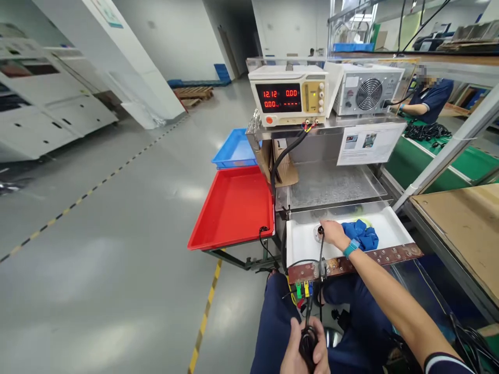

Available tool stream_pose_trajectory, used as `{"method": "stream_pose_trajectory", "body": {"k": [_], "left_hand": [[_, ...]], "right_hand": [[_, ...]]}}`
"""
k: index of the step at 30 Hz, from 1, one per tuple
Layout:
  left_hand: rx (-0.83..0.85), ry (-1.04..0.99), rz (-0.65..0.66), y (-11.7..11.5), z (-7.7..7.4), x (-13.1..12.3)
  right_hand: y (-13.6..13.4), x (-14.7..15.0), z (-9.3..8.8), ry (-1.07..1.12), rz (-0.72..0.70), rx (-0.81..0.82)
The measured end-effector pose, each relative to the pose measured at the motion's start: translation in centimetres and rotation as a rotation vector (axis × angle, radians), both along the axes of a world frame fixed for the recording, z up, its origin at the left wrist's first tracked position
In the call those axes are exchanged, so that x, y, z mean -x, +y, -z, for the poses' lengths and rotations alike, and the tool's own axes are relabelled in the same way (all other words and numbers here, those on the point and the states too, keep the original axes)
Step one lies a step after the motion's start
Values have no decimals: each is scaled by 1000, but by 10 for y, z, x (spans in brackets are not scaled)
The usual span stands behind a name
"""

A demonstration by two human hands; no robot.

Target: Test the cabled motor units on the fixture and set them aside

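Note:
My left hand [290,349], low in front of my lap, is closed around a bundled black cable [309,345]. A strand of it runs up toward the bench edge. My right hand [332,232], with a blue band on its wrist, reaches over the white tray [384,223]. Its fingers pinch the black end of a cable [321,254] at a round pale socket-like piece [317,234]; whether the two are joined is hidden. Right of that hand lies a crumpled blue cloth [360,235]. Green, yellow and blue connectors [304,289] hang at the front of the drilled brown strip [374,256].
A power supply [290,96] with red digits stands on the shelf beside a grey fan-cooled unit [368,89]. Left are a red tray [234,208], with a black cable end on its corner, and a blue tray [234,148]. A co-worker [431,101] sits by a green conveyor [475,158].

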State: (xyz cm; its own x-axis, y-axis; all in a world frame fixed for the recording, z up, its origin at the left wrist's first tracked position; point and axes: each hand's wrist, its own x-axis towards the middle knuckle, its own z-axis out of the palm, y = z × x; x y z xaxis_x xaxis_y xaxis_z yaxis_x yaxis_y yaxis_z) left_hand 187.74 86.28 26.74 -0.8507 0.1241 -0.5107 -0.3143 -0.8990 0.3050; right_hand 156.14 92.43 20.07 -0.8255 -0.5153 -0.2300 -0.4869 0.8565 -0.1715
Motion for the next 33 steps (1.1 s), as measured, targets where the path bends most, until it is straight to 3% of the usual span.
{"method": "stream_pose_trajectory", "body": {"k": [2,6,11,15,28,33], "left_hand": [[70,-69,-6,9,7,11],[390,-161,-20,17,18,29],[555,-204,32,26,43,47],[620,-183,51,31,57,56],[656,-180,-16,39,67,73],[671,-173,-23,39,81,77]], "right_hand": [[1,5,3,-25,-69,-26],[2,9,15,-56,-116,-75],[-6,12,23,-81,-104,-109],[-14,17,20,-109,-73,-141],[-13,12,10,-118,-80,-135],[-16,11,10,-111,-71,-132]]}}
